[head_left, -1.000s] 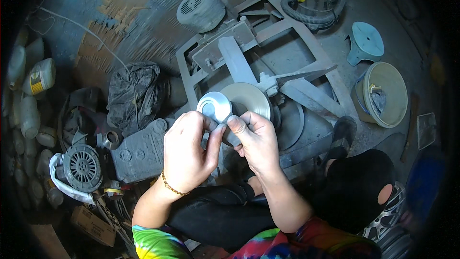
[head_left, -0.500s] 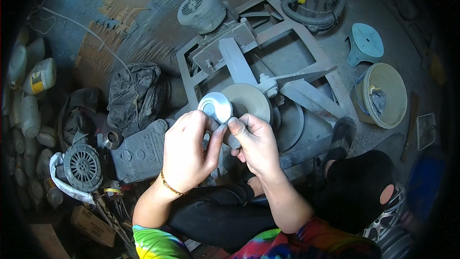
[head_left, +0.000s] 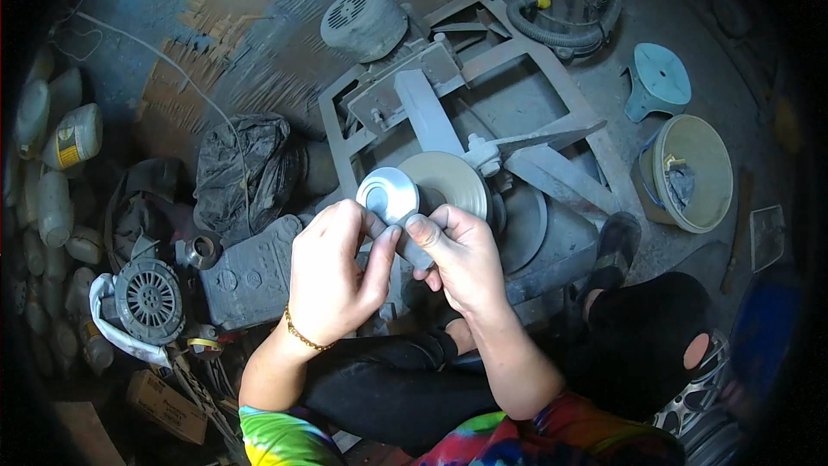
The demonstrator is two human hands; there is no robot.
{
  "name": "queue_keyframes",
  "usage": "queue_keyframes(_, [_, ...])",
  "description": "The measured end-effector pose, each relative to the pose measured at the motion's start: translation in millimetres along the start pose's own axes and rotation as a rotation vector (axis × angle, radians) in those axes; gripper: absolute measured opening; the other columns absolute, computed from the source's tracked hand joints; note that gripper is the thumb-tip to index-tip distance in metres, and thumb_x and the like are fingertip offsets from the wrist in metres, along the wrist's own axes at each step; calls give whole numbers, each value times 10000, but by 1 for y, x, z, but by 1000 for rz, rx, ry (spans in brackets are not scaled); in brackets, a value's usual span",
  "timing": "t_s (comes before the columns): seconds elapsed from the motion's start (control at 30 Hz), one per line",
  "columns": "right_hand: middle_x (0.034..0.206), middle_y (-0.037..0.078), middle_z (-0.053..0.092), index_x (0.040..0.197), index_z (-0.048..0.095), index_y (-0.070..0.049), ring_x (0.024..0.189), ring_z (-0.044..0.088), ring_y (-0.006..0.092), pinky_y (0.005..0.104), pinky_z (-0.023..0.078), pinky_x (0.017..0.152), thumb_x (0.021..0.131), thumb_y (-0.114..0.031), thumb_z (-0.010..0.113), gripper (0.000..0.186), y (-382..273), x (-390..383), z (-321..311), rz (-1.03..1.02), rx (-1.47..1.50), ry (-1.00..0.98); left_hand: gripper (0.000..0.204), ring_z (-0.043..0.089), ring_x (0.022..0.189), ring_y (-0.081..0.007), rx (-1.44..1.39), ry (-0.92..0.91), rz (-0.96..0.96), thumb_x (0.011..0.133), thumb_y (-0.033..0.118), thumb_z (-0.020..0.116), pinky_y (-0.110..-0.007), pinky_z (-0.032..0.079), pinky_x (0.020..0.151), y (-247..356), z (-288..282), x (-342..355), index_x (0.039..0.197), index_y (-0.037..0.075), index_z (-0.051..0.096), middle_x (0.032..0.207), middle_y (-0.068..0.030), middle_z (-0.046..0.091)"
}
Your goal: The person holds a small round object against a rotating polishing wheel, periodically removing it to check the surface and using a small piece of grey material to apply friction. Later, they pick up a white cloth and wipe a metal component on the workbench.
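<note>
The left hand (head_left: pixel 332 263) and right hand (head_left: pixel 466 261), fingers curled nearly closed, are pinching a round metal cap (head_left: pixel 391 193) just left of the wheel (head_left: pixel 455 181); its ringed face is pointing upward, long axis unclear.

Bracelet (head_left: pixel 300 330): gold-coloured, linked, on the left wrist (head_left: pixel 324 323)
Shirt (head_left: pixel 483 437): tie-dye — green, yellow and white at the left sleeve (head_left: pixel 280 434), mostly red at the right sleeve (head_left: pixel 569 418)
Trousers (head_left: pixel 379 393): black — an oval opening (head_left: pixel 696 351) on the right leg
Right shoe (head_left: pixel 617 240): dark
</note>
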State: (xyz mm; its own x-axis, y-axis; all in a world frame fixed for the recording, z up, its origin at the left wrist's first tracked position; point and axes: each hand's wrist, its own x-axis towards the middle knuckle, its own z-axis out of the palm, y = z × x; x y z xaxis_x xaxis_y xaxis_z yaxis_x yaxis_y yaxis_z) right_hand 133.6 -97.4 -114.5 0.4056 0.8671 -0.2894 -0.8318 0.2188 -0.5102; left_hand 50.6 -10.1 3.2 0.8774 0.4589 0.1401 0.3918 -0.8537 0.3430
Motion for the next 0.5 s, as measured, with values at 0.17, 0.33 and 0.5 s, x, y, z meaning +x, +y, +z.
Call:
queue_keyframes(0.17, [629,3,607,753,558,-51,487,528,34,192,377,415,903,-262,778,340,-1,-3,7,-139,-145,55,205,524,599,-297,-31,36,-39,813,41,726,-372,428,563,-6,-2,-4,801,14,523,685,-122,521])
queue_keyframes(0.33, [591,-15,579,703,539,-50,513,496,10,203,369,439,879,-201,805,353,-1,-3,13,-225,-234,100,216,522,579,-280,-111,18,-127,832,61,730,-357,425,553,-10,-5,-4,808,8,522,673,-123,523])
queue_keyframes(0.5, [583,-33,553,692,533,-43,522,462,-4,199,343,444,862,-164,818,353,8,1,14,-322,-283,135,184,493,575,-61,-121,19,-118,876,14,704,-235,380,519,-18,-6,-7,803,-13,538,671,-41,562])
